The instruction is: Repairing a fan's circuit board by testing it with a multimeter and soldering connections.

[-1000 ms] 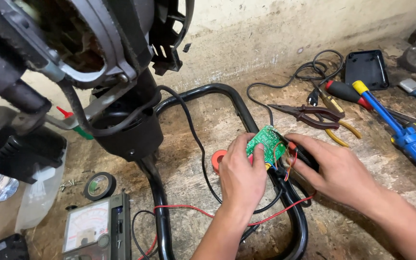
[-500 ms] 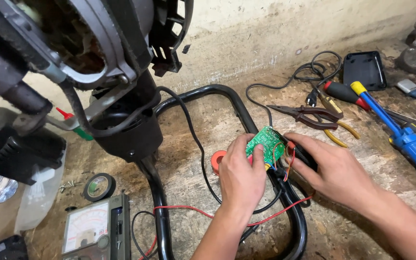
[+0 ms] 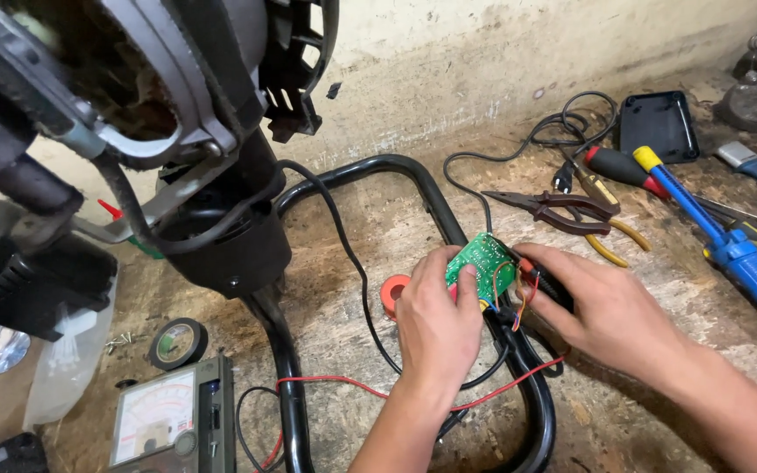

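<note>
Head view, looking down on a rough bench: both hands are on a small green board point(image 3: 482, 261) just right of centre. Left hand point(image 3: 435, 328) comes up from six o'clock, fingers curled, thumb and fingertips pinching the board's left edge. Right hand point(image 3: 602, 311) reaches in from four o'clock, fingers bent around the board's right side, where thin coloured wires point(image 3: 519, 302) hang off it; whether those fingers clamp the board or the wires, I cannot tell. Board sits tilted, over the black tube frame point(image 3: 449, 223) that loops across the bench. Red ring point(image 3: 392, 293) lies just at nine o'clock of the left hand, touching the bench. Red lead point(image 3: 335, 383) runs under the left wrist towards the meter point(image 3: 164, 420) at seven o'clock; tape roll point(image 3: 178, 342) sits just above that meter. Big black motor housing point(image 3: 221, 236) looms at ten o'clock. Out at two o'clock, pliers point(image 3: 562, 208) lie near the board, with a black tray point(image 3: 659, 127) beyond them, and a blue tool point(image 3: 738, 258) at three o'clock, well apart from the hands
</note>
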